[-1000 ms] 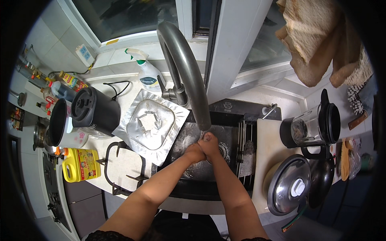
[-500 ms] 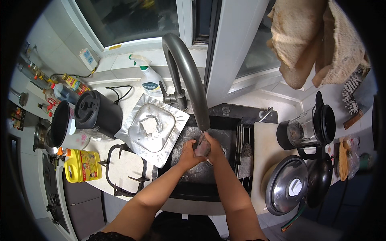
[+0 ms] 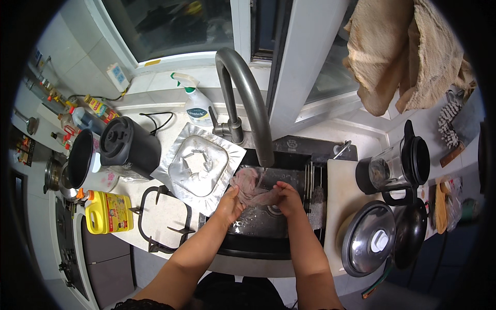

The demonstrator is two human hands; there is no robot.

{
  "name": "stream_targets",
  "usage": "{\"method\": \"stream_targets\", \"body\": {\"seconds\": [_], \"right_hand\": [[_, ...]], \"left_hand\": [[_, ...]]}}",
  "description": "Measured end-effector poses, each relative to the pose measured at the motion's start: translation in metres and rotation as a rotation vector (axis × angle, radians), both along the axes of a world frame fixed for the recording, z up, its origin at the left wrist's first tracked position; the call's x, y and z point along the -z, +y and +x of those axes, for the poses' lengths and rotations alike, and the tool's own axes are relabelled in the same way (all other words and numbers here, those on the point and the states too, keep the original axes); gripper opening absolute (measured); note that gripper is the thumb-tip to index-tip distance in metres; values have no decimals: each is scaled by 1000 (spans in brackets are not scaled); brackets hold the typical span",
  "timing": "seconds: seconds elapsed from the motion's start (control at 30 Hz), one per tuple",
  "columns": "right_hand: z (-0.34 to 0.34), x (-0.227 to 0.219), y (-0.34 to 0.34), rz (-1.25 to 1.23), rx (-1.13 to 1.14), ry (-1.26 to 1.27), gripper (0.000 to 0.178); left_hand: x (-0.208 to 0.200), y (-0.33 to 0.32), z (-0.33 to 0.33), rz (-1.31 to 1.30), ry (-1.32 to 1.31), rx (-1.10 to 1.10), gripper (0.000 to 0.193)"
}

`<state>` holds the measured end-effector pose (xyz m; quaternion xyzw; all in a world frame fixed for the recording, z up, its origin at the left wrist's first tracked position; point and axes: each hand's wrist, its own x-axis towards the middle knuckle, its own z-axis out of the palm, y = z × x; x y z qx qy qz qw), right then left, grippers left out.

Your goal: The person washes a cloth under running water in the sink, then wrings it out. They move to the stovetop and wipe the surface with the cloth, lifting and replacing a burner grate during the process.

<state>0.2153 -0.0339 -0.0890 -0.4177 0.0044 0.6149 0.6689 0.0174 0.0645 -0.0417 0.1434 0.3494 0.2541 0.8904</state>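
Note:
A wet pinkish cloth [image 3: 250,187] is stretched between my two hands over the dark sink [image 3: 253,243]. My left hand [image 3: 230,207] grips its left edge, fingers closed on the fabric. On the other side, my right hand [image 3: 287,198] pinches the cloth's right end. The curved grey faucet [image 3: 250,98] arches above, its spout just beyond the cloth. Thin streaks of water appear near the cloth, and the sink bottom is wet with droplets.
Left of the sink lies a foil stove liner [image 3: 199,165], with a pan support [image 3: 164,219] and yellow jug [image 3: 109,213] beyond. A spray bottle [image 3: 198,107] stands behind. At right are a cutting board [image 3: 338,178], steel lid [image 3: 369,237] and blender [image 3: 392,168]; cloths [image 3: 380,57] hang above.
The cloth was bunched up between my hands under the spout; now it is spread out. My hands have moved apart and the view has shifted slightly.

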Motion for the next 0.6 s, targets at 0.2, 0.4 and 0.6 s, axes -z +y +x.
{"method": "stream_targets", "body": {"seconds": [0.2, 0.4, 0.6], "right_hand": [[-30, -69, 18, -161, -139, -320, 30], [-21, -34, 22, 75, -141, -267, 29], [-11, -53, 14, -4, -247, -422, 28]], "left_hand": [[-29, -1, 19, 232, 63, 104, 44], [-31, 4, 26, 447, 336, 222, 28], [-28, 10, 13, 454, 312, 63, 29]]}}
